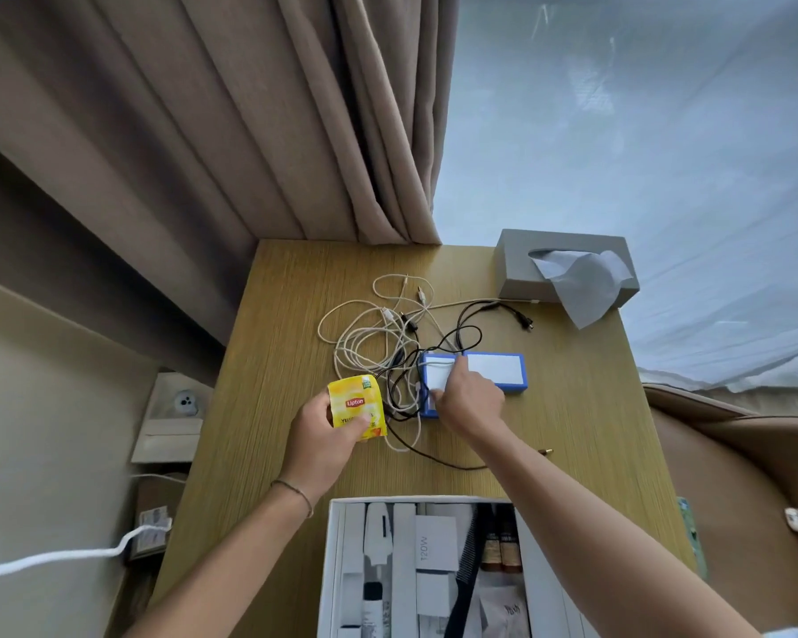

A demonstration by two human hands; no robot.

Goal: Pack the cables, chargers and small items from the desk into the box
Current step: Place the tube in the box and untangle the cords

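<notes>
While your left hand [325, 435] pinches the Lipton tea sachet [358, 405] and your right hand [468, 400] grips the blue-edged box [494, 371], the cables [378, 333] remain unpacked; the box [337, 568] is part-filled.

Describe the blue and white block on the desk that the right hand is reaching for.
The block is a flat rectangle with a white top and a blue rim, seemingly plastic. It lies flat on the desk, right of the tangled cables, with a white cable crossing its left end. The right hand covers its near left part, fingers on its top; whether they grip it is unclear.
</notes>
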